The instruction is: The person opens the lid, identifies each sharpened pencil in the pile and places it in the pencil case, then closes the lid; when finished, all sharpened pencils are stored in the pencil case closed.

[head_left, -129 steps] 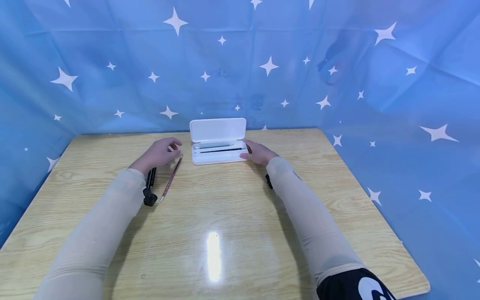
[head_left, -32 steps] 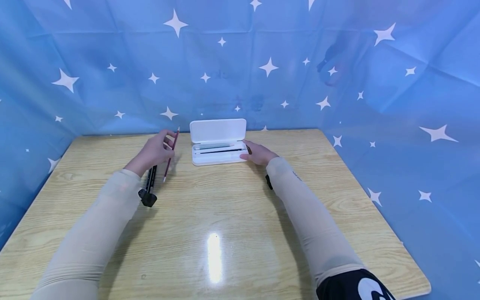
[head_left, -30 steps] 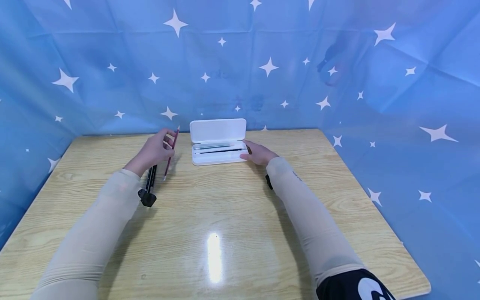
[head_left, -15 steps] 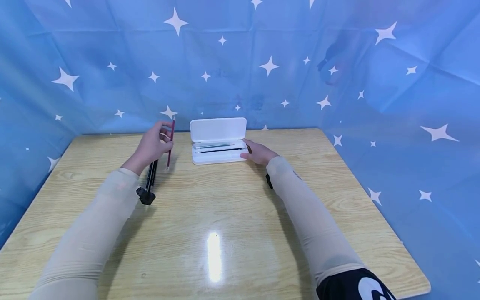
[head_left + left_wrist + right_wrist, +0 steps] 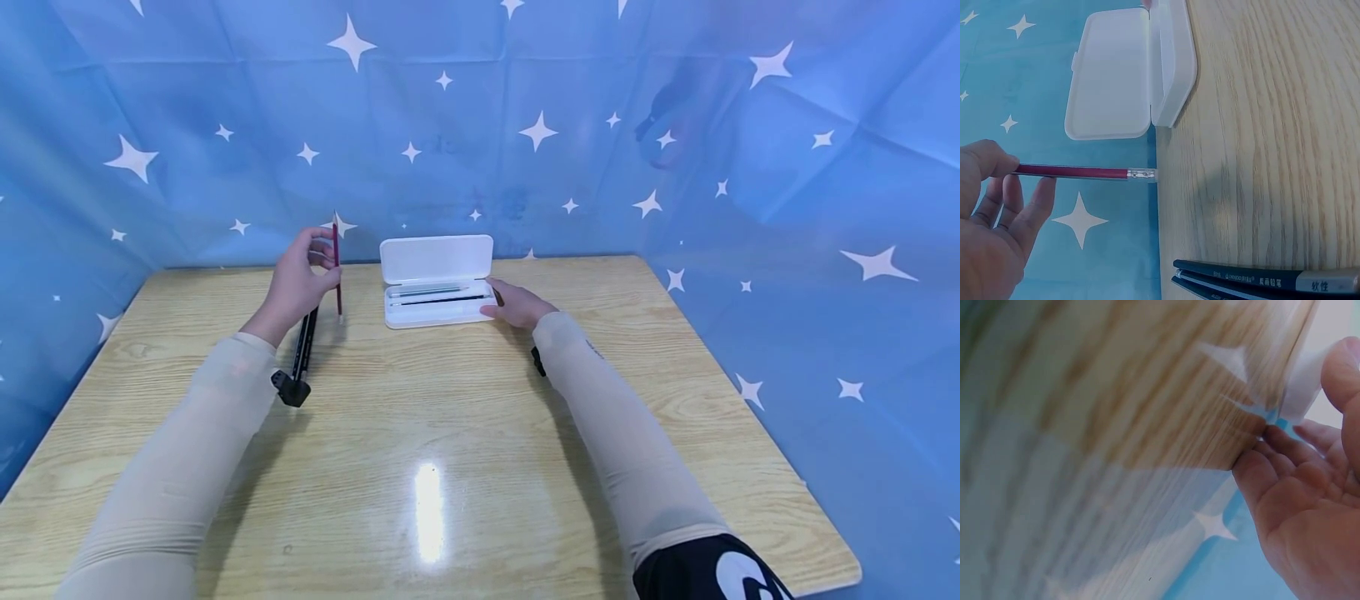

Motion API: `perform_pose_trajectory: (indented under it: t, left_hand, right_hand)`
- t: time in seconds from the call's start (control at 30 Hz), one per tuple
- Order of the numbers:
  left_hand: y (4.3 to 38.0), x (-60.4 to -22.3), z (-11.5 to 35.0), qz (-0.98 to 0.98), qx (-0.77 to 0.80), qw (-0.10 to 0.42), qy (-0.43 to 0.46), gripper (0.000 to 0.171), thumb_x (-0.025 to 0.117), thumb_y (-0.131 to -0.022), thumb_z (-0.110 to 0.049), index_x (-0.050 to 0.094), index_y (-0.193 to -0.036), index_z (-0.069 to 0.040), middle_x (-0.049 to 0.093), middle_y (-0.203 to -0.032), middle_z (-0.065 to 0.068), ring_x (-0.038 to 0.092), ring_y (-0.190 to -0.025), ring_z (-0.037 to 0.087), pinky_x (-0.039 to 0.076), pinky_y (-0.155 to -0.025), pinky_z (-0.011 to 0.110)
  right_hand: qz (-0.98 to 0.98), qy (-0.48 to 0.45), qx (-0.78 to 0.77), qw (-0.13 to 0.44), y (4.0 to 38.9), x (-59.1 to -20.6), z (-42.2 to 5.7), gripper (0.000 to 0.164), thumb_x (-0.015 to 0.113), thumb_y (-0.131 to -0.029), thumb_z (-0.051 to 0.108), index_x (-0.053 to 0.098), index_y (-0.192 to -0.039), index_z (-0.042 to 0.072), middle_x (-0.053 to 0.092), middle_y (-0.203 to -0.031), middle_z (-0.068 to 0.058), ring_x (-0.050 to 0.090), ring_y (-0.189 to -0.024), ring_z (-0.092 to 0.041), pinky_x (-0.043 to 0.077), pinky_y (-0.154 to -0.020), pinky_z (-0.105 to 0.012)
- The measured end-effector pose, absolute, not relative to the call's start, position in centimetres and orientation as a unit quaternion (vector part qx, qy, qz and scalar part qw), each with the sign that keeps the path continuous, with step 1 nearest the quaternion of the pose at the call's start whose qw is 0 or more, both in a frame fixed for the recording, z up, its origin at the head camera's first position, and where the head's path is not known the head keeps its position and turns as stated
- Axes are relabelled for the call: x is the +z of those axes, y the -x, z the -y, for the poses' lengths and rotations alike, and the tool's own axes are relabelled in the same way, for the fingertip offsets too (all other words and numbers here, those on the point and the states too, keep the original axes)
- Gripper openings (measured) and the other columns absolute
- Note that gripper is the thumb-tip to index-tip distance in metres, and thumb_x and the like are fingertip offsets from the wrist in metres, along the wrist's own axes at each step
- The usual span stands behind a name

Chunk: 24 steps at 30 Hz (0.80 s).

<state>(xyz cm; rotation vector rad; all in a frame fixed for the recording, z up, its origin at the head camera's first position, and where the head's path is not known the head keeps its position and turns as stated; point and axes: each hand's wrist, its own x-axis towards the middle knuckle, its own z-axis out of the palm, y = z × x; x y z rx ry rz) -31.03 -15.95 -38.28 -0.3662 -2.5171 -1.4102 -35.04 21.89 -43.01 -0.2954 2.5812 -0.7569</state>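
My left hand [image 5: 294,283] pinches a red pencil [image 5: 337,287] between thumb and fingers, raised and nearly upright above the table's far edge. In the left wrist view, the pencil's end with a clear-and-silver tip [image 5: 1141,174] points at the table. A white pencil case [image 5: 435,314] stands open at the back middle, its lid [image 5: 435,260] tilted up. Inside lie a pale green pencil [image 5: 427,292] and a black one [image 5: 442,301]. My right hand [image 5: 519,307] holds the case's right end, thumb over the front corner. Its other fingers rest low behind that end in the right wrist view.
Several dark pencils [image 5: 1260,278] with printed labels lie on the wooden table [image 5: 480,400] beneath my left wrist. A black wrist-camera mount [image 5: 291,388] hangs by that wrist. A blue cloth with white stars [image 5: 435,108] hangs behind the table.
The red pencil lay on the table at first; my left hand has picked it up, lifted it and turned it nearly upright, drifting slightly left. My right hand and the case stay put.
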Motion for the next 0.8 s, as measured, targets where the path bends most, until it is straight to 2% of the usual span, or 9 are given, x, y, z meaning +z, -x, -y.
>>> perform_pose_trajectory:
  t: [0.27, 0.8]
  left_hand:
    - [31.1, -37.9, 15.5, 0.853, -0.490, 0.128, 0.125, 0.049, 0.062, -0.096, 0.002, 0.044, -0.141, -0.004, 0.055, -0.115, 0.013, 0.057, -0.098, 0.021, 0.051, -0.074, 0.021]
    - [32.0, -38.3, 13.1, 0.833, -0.515, 0.157, 0.132, 0.049, 0.064, -0.094, 0.005, 0.046, -0.139, -0.005, 0.058, -0.115, 0.015, 0.059, -0.100, 0.025, 0.053, -0.075, 0.024]
  right_hand:
    - [-0.932, 0.116, -0.272, 0.209, 34.9, -42.9, -21.9, 0.076, 0.051, -0.106, 0.041, 0.007, -0.165, 0.022, 0.011, -0.170, -0.005, 0.011, -0.155, -0.026, 0.015, -0.124, -0.046]
    - [-0.938, 0.119, -0.263, 0.193, 34.9, -43.2, -21.9, 0.076, 0.053, -0.105, 0.041, 0.011, -0.165, 0.021, 0.015, -0.169, -0.005, 0.014, -0.155, -0.028, 0.017, -0.124, -0.046]
